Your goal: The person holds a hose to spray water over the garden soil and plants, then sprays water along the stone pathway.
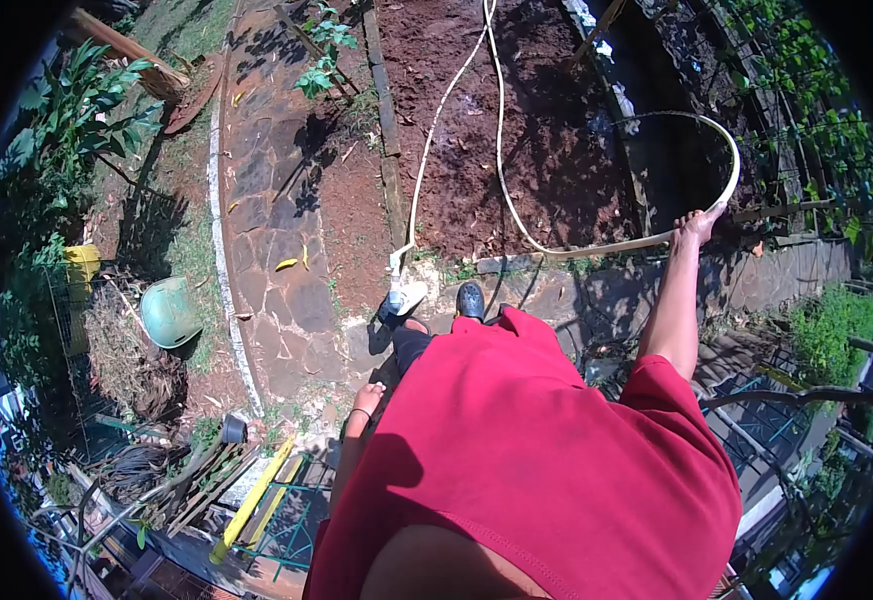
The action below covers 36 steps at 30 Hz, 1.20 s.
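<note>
My right hand (694, 226), stretched out to the right, is closed around a pale hose (621, 244). Beyond the hand the hose curves up and back to the left, over the dark soil; the rest loops across the reddish bed (556, 170). Low beside my left leg hangs my left hand (368, 397), its fingers curled around something small and whitish that I cannot make out. Near my feet, another stretch of hose runs down to a white fitting (397, 262) at the bed's corner.
A stone path (281, 230) runs up the left side. Further left are a green rounded container (170, 312), a yellow bucket (83, 265) and dry plant matter. A yellow bar (252, 500) lies at the lower left. Leafy plants (836, 325) grow at the right.
</note>
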Tool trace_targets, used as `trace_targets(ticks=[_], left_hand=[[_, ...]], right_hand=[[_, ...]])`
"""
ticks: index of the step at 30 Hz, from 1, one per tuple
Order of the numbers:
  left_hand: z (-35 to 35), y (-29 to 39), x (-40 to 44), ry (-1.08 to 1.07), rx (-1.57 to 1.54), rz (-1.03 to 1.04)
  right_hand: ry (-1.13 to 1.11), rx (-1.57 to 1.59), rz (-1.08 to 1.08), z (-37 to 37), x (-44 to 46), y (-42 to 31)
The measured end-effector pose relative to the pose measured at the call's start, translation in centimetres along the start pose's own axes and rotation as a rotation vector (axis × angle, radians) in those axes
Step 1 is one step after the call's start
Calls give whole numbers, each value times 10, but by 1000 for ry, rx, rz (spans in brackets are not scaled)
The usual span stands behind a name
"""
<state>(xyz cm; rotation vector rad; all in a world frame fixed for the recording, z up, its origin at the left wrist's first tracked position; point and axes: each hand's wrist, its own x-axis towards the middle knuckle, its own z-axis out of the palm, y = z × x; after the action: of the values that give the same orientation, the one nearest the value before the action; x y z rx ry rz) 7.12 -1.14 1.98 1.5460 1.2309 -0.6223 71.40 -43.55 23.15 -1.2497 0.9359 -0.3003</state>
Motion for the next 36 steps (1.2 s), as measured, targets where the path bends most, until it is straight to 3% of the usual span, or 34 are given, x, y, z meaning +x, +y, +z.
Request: trace_targets(ticks=[10, 12, 13, 14, 16, 20, 25, 30, 36], left_hand=[[-6, -7, 2, 21, -3, 77], [-16, 7, 5, -149, -438, -127], [-26, 44, -14, -97, -433, -146], [-38, 55, -11, -100, -477, -85], [-76, 139, -55, -41, -375, 123], [-143, 309, -202, -104, -541, 642], [-171, 404, -337, -178, -332, 1212], [-169, 434, -396, -562, -412, 1345], [-155, 435, -414, -751, -377, 1375]], right_hand=[[6, -5, -6, 0, -2, 3], [8, 1, -14, 0, 1, 4], [10, -1, -16, -1, 2, 3], [2, -1, -15, -1, 1, 2], [5, -7, -17, 1, -1, 0], [-8, -26, -14, 1, -5, -3], [-43, -33, -43, 3, 0, -1], [-17, -46, -7, 0, -2, -2], [-19, -17, -12, -11, 5, 1]])
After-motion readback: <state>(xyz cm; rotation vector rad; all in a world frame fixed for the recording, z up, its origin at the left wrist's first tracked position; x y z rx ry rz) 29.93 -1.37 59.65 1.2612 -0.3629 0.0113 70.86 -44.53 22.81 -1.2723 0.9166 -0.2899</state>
